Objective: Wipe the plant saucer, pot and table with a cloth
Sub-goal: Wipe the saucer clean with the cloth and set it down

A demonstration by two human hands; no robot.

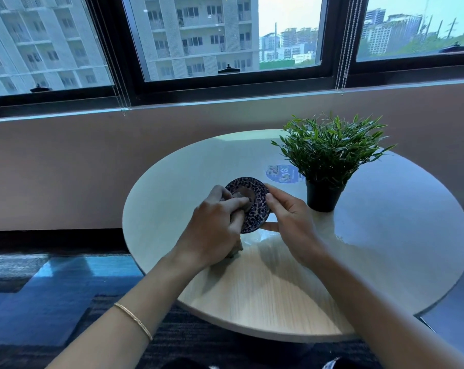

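Saucer (259, 209), blue-patterned, sits tilted toward the camera over the middle of the round table (278, 294). The right hand (289, 219) grips its rim at 3 o'clock. The left hand (214, 225) clutches a brown cloth (240, 195), pressing it into the saucer's centre. The black pot (322, 197) stands at 2 o'clock from it.

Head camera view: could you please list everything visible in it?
round light wood-grain table: one, pale wood, centre-right.
blue-and-white patterned round saucer: one, blue and white, tilted between both hands.
crumpled brown cloth: one, brown, pressed into the saucer's middle.
leafy plant in a black pot: one, green over black, tabletop, right of saucer.
round blue sticker: one, blue, tabletop, left of pot.
dark-framed windows: three panes, black frames, behind table.
thin gold bracelet: one, gold, left wrist.
left hand: one, grips the cloth.
right hand: one, holds the saucer's rim.
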